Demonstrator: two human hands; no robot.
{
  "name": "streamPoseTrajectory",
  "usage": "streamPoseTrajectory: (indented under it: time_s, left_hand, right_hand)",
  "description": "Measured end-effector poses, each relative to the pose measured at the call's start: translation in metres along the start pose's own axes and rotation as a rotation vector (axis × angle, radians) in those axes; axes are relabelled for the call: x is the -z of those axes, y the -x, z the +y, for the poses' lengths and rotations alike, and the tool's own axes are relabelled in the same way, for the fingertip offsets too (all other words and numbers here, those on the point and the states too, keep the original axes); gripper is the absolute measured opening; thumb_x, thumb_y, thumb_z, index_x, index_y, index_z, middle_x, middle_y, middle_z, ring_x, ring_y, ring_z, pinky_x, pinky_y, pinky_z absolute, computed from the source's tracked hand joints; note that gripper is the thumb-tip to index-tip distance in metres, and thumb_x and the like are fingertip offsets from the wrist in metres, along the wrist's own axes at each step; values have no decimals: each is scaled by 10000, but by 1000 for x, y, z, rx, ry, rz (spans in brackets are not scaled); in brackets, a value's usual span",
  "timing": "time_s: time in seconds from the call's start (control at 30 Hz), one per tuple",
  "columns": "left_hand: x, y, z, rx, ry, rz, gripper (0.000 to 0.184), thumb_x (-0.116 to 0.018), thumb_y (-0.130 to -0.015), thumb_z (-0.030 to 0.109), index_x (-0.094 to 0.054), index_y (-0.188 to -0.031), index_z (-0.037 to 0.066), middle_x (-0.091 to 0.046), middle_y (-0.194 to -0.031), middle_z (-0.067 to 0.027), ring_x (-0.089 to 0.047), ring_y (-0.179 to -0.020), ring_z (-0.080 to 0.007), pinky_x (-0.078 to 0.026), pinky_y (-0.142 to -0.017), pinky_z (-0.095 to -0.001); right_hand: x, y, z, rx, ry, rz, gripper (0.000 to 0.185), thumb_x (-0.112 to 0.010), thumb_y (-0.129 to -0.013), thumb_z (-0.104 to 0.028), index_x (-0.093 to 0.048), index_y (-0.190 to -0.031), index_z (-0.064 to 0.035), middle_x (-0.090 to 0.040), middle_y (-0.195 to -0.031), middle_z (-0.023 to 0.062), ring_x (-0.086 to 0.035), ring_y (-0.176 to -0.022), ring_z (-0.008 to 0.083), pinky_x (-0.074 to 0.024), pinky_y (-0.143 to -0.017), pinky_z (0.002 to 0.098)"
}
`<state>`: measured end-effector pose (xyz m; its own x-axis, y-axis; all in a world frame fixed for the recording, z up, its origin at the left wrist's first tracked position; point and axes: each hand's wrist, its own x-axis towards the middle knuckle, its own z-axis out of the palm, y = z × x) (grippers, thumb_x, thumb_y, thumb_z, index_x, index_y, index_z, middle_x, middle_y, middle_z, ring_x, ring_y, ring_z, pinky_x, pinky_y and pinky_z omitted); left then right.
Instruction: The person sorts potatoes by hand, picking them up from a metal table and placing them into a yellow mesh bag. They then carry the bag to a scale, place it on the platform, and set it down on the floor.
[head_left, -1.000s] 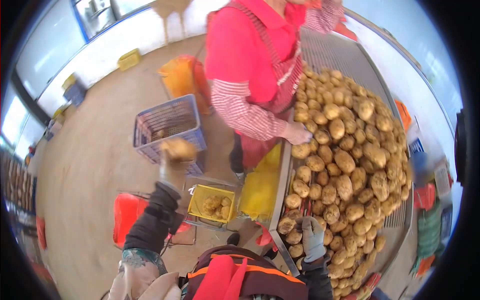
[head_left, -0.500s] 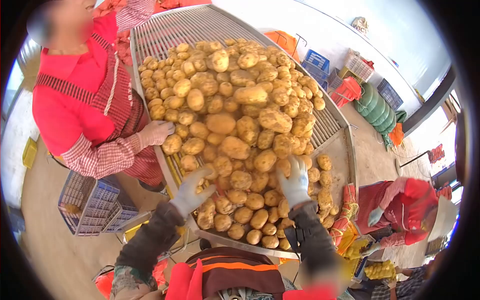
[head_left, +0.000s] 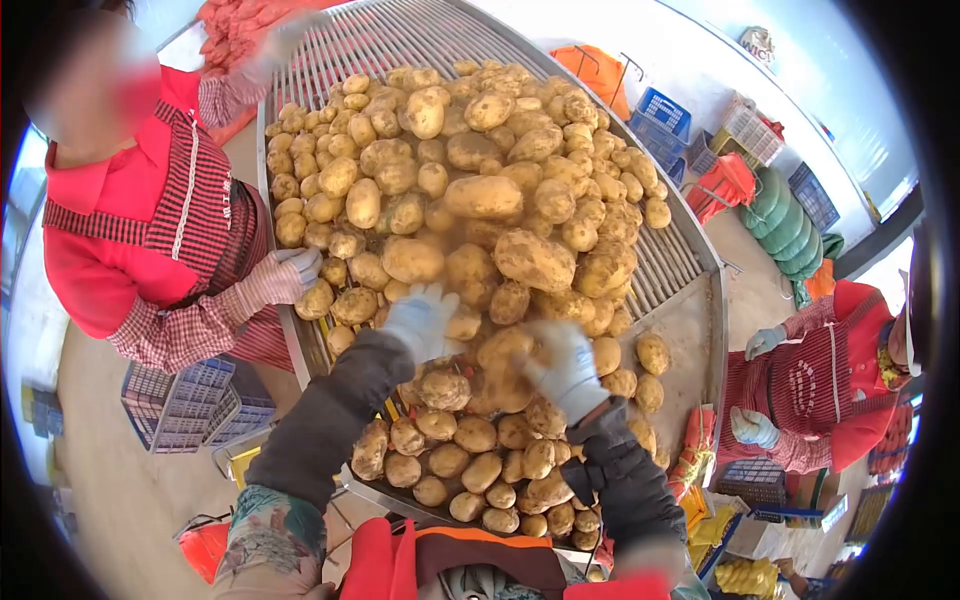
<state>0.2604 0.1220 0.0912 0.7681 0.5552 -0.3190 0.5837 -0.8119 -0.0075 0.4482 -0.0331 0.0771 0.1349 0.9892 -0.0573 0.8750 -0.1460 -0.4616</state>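
Observation:
A heap of soil-marked potatoes [head_left: 484, 197] covers a slatted metal table [head_left: 375, 45] in front of me. My left hand [head_left: 418, 322], in a pale glove, lies on the middle of the heap with its fingers spread and nothing gripped. To its right, my right hand [head_left: 562, 372] is over the potatoes, smeared by motion. A blurred potato [head_left: 503, 358] is beside its fingers; whether they touch it I cannot tell. Smaller potatoes [head_left: 475, 434] lie on the near end of the table, between my forearms.
At the left, a co-worker in a red shirt and striped apron [head_left: 175, 190] rests a gloved hand [head_left: 292, 275] at the table's edge. Another gloved co-worker [head_left: 815, 375] is at the right. Blue crates [head_left: 190, 400] stand at lower left; more crates [head_left: 660, 120] line the wall.
My left hand has moved up and right onto the heap. My right hand has shifted slightly left. The right co-worker is more upright, and the left one's far arm has moved over the table.

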Motion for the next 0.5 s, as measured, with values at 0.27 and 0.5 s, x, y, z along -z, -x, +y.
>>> streamPoseTrajectory:
  time_s: [0.27, 0.5]
  left_hand:
    - [-26, 70, 15, -229, 2130, 263, 636, -415, -952, 530, -389, -1355, 38, -523, -1239, -138, -523, -1131, -257, -437, -989, -385]
    - [-44, 111, 33, -201, 2947, 146, 757, -404, -879, 676, -431, -1322, 63, -510, -1250, -135, -501, -1155, -332, -384, -1003, -544]
  right_hand:
    - [53, -104, -22, -115, 255, 107, 718, -729, -754, -368, -446, -1336, -56, -523, -1264, 206, -482, -1180, 386, -392, -991, 456]
    - [1, -10, -58, -10, -1818, -196, 698, -543, -882, -557, -448, -1321, -22, -568, -1215, 155, -586, -1069, 260, -513, -887, 371]
